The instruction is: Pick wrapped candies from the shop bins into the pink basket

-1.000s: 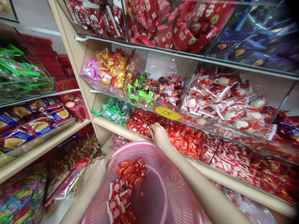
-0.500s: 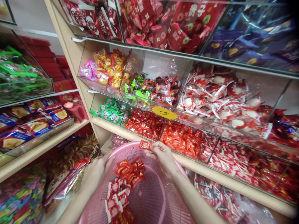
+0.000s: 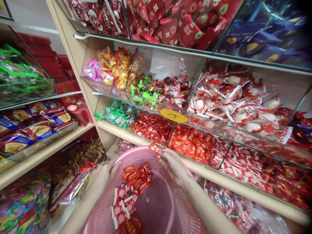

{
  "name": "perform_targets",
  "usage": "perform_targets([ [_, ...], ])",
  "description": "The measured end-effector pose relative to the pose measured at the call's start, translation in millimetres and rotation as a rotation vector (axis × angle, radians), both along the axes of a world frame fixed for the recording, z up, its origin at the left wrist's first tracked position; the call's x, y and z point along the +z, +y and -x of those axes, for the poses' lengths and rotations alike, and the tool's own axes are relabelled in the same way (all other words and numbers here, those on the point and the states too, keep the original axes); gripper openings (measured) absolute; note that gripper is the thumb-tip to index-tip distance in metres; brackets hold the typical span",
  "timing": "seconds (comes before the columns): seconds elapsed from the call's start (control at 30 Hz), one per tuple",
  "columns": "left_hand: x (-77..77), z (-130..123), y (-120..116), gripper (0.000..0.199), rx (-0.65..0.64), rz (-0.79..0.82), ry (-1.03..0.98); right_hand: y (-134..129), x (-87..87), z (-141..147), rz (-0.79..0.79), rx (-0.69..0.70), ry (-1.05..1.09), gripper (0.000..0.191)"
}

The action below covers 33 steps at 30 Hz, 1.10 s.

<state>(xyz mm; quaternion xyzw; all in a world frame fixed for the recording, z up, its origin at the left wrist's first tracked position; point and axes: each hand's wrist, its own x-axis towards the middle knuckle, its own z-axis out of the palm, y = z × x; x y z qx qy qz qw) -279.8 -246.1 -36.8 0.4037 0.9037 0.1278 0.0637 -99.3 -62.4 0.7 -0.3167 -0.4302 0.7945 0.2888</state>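
My left hand (image 3: 104, 175) grips the left rim of a pink plastic basket (image 3: 168, 195), its thumb over the edge. Between the thumb and fingers of my right hand (image 3: 172, 164) is a small red wrapped candy (image 3: 155, 147), held just above the basket's far rim. Inside the basket lie orange-red wrapped candies (image 3: 133, 174) and, nearer me, red-and-white ones (image 3: 120, 209). Just beyond the rim is a shelf bin of shiny red candies (image 3: 153, 128), with a bin of orange-red candies (image 3: 190, 143) to its right.
Clear-walled bins of wrapped sweets fill the wooden shelves (image 3: 141, 140) ahead. A yellow tag (image 3: 174, 115) reading 15 hangs on the middle row's front. Packaged biscuits (image 3: 39, 130) sit on the left shelf. Bagged sweets (image 3: 226, 201) lie under the shelf at right.
My right hand and the candy in it have shifted slightly to the right, and the candy's tilt has changed. My left hand stays on the basket rim. The view has shifted slightly.
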Motion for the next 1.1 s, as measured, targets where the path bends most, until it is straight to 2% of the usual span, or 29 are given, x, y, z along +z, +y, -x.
perform_targets([
  [0.1, -2.1, 1, 0, 0.059, 0.006, 0.008, 0.015, -1, 0.0, 1, 0.053, -0.011, 0.026, 0.026],
  [0.27, 0.6, -1, 0, 0.058, 0.010, 0.016, 0.023, -4, 2.3, 0, 0.035, 0.049, 0.022, 0.044],
  [0.43, 5.4, -3, 0, 0.053, 0.002, 0.013, 0.011, -7, 0.5, -1, 0.066, 0.073, -0.005, 0.030],
  [0.63, 6.3, -4, -1, 0.051, 0.001, 0.005, 0.006, -9, -6.9, -1, 0.136, 0.084, -0.063, 0.029],
  [0.77, 6.3, -4, -1, 0.051, 0.007, 0.003, 0.012, -15, -18.6, -3, 0.163, 0.117, -0.229, 0.024],
  [0.9, 8.8, -5, -2, 0.053, 0.000, 0.016, -0.006, -25, -38.8, -10, 0.163, 0.190, -0.438, 0.017],
  [1.1, 14.3, -8, -1, 0.057, 0.003, 0.023, -0.011, -32, -55.4, -14, 0.177, 0.214, -0.527, 0.017],
])
